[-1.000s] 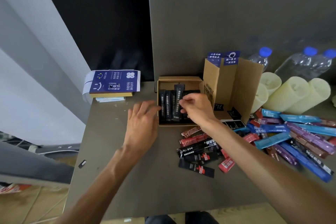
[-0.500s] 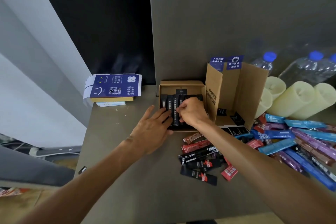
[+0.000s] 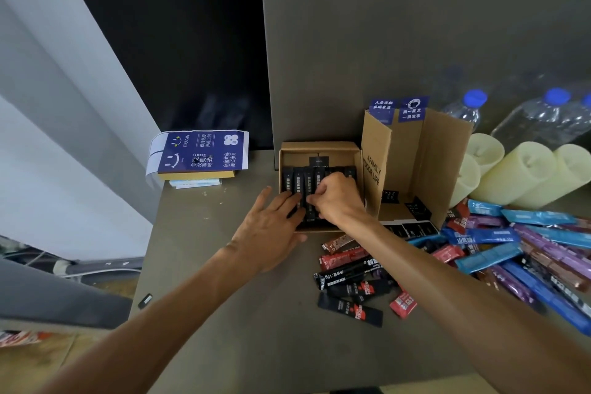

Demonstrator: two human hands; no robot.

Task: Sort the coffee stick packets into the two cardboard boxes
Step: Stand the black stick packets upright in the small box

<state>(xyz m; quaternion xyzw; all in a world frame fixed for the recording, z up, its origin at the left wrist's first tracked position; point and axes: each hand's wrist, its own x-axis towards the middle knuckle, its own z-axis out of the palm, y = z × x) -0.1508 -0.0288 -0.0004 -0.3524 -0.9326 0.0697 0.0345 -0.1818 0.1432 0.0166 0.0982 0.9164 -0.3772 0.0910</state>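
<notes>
A low open cardboard box (image 3: pixel 319 148) at the back of the table holds a row of black coffee stick packets (image 3: pixel 299 181) lying side by side. My left hand (image 3: pixel 271 230) lies flat, fingers straight, over the box's front left edge and touches the packets. My right hand (image 3: pixel 339 198) is inside the box with its fingers curled down onto the packets and seems to pinch one. A taller cardboard box (image 3: pixel 447 163) with raised flaps stands just right of it. Loose black and red packets (image 3: pixel 351 275) lie in front; blue and purple packets (image 3: pixel 518 253) are heaped at the right.
A stack of flattened blue cartons (image 3: pixel 198 152) sits at the back left of the table (image 3: pixel 224 329). Pale yellow candles (image 3: pixel 524 173) and water bottles (image 3: pixel 467 109) stand at the back right. A grey board (image 3: pixel 415 41) rises behind the boxes.
My left hand moved right from the table onto the box's front left edge and the packets. My right hand sank lower into the box. The camera shifted slightly.
</notes>
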